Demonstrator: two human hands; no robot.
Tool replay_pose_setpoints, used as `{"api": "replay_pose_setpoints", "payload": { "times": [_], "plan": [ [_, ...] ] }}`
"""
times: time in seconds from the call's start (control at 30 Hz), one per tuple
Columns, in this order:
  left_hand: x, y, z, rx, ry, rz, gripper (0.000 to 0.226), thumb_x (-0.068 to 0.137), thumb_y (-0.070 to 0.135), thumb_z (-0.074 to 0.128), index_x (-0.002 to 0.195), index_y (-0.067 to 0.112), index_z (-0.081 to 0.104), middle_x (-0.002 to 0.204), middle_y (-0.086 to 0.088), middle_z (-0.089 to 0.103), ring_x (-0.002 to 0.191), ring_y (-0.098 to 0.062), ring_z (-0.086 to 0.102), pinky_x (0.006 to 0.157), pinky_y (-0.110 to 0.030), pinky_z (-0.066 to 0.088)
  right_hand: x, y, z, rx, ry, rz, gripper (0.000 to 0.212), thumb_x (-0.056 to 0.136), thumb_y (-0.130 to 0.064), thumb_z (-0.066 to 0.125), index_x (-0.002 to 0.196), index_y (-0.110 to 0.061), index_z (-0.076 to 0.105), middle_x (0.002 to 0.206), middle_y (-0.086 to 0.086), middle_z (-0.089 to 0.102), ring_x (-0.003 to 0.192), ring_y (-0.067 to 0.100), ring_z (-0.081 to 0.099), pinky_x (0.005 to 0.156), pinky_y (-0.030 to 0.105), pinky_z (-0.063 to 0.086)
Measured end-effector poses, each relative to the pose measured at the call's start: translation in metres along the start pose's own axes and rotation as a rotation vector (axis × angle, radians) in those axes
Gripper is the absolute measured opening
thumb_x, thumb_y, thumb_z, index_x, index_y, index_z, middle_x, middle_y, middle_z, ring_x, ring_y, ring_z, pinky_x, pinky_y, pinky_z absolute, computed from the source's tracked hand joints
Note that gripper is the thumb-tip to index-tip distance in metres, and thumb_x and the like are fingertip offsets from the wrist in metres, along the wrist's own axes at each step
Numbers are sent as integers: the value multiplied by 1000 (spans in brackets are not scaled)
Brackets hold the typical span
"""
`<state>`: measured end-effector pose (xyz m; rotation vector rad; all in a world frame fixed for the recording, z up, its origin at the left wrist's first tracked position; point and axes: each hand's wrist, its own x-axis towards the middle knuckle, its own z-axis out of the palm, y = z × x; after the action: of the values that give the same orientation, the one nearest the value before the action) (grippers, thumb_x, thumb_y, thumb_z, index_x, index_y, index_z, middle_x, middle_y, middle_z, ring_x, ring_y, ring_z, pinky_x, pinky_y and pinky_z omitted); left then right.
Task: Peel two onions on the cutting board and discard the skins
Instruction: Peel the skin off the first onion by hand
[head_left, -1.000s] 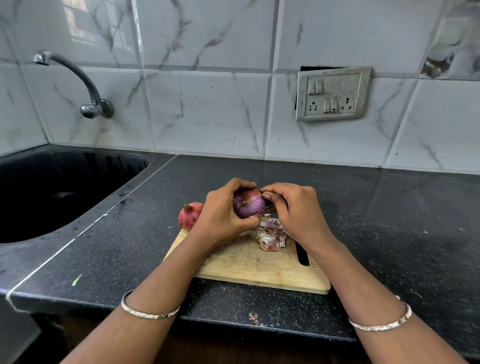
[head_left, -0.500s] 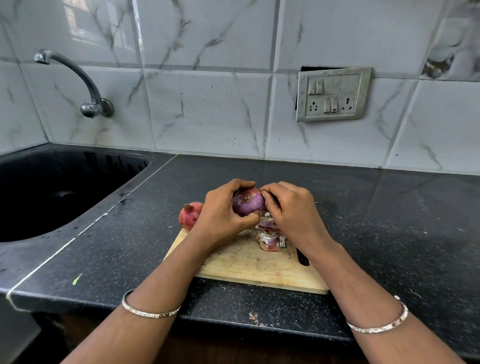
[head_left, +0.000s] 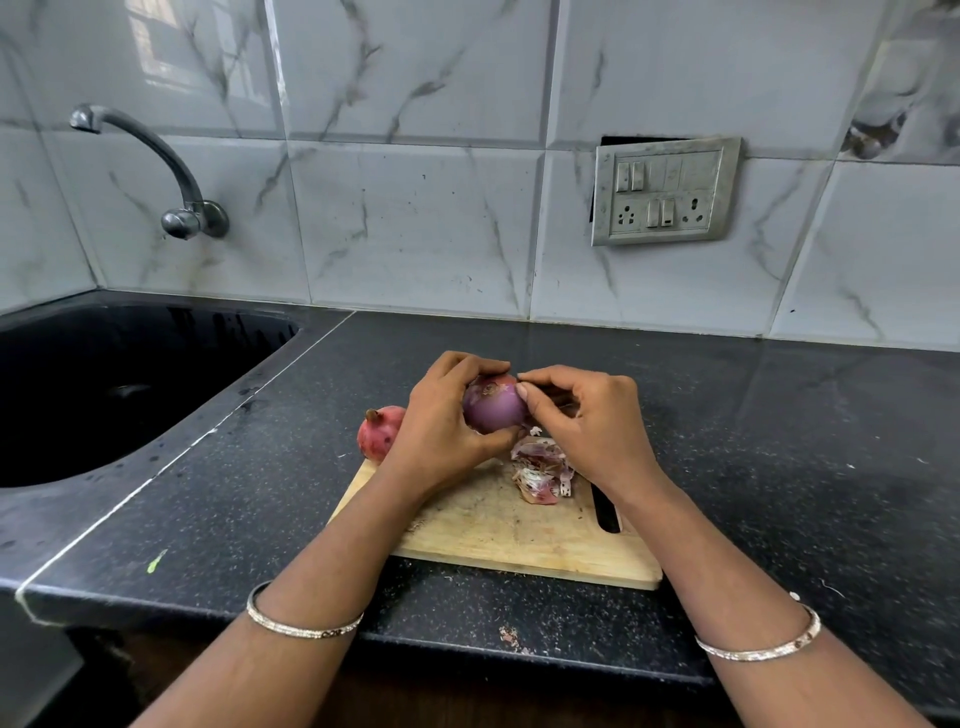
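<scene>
Parts covered by the hands or cut off by the frame edge.
The left hand (head_left: 441, 421) covers the left side of the peeled onion (head_left: 493, 410) and the right part of the second onion (head_left: 379, 434). Both forearms hide parts of the cutting board (head_left: 519, 535) and are cut off by the bottom edge. Whether the grip of the right hand (head_left: 587, 421) pinches a skin is too small to tell. The dark slot (head_left: 608, 512) may be a hole or a handle. The sink (head_left: 104, 389) is cut off by the left edge.

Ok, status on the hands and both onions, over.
Left hand grips held onion above cutting board; right hand pinches at its top. Second onion, skin on, at board's far-left corner. Skins piled on board, not discarded.
</scene>
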<state>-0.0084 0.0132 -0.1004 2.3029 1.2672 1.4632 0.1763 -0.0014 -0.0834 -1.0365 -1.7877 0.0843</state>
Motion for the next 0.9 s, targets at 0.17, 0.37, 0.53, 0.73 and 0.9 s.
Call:
{"api": "replay_pose_setpoints", "payload": {
  "times": [0.17,0.37,0.53,0.73,0.9],
  "plan": [
    [-1,0,-1,26,-7,29,64,63,26,89,123,18,68,116,6,60,103,-3,58,93,-2,37,1,-1,-1,58,11,17,9,90,-17,78,97,-15,83,83,-8,78,76,1,72,71,27,60],
    [-3,2,-2,54,-17,72,67,63,23,91,125,16,67,119,2,60,106,-10,60,96,-21,50,1,0,-1,61,6,43,8,89,-12,76,90,-15,83,75,-9,76,70,3,71,68,27,60],
    [-3,4,-3,53,-2,73,65,63,32,83,124,16,67,118,3,59,105,-10,60,94,-24,51,0,-2,-2,83,-13,36,6,88,-15,78,92,-14,83,78,-8,77,71,1,72,68,21,58],
    [-3,0,-2,84,-28,78,67,66,28,88,128,17,65,123,3,58,108,-8,58,94,-8,43,1,-2,-1,111,-13,74,7,89,-13,77,86,-15,83,72,-9,76,68,5,71,64,24,58],
    [-3,0,-2,91,-23,85,67,67,28,90,129,17,65,124,3,59,108,-6,58,93,-4,39,1,-3,0,121,-16,94,7,88,-11,76,84,-14,81,71,-8,75,67,7,71,63,25,59]
  ]
}}
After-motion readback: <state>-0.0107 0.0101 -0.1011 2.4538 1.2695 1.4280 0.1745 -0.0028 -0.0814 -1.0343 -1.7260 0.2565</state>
